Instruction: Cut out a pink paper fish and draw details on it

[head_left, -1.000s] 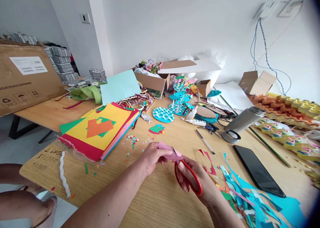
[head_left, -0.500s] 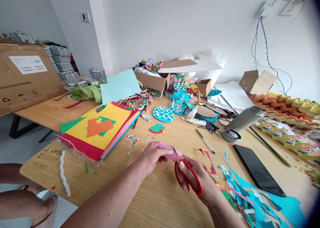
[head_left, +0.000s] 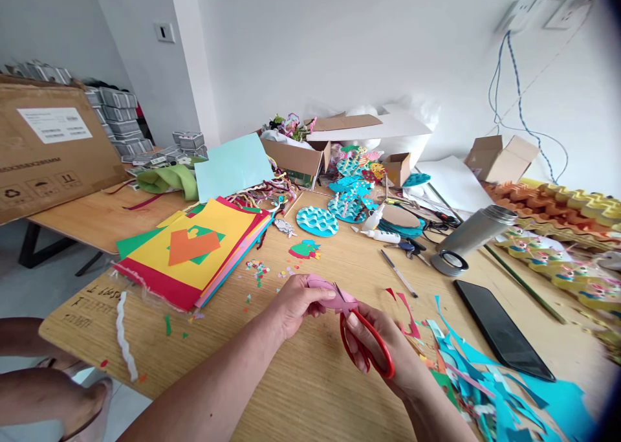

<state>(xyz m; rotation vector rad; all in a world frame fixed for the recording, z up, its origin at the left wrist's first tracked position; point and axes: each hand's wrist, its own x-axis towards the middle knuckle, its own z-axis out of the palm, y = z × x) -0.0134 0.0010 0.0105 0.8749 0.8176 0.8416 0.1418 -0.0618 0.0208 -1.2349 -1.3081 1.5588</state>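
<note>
My left hand [head_left: 294, 307] pinches a small pink paper piece [head_left: 324, 292] just above the wooden table [head_left: 301, 390]. My right hand [head_left: 383, 354] has its fingers through the red-handled scissors [head_left: 365, 345], whose blades meet the pink paper's right edge. Both hands sit close together at the table's near middle. Thumb and fingers of each hand are closed on what they hold.
A stack of coloured paper sheets [head_left: 194, 251] lies to the left. Teal and red scraps [head_left: 466, 371] pile at the right, beside a black phone [head_left: 499, 331] and a steel flask [head_left: 473, 235]. Blue wave discs [head_left: 317, 222], glue bottles, pens and cardboard boxes [head_left: 295, 160] crowd the far side.
</note>
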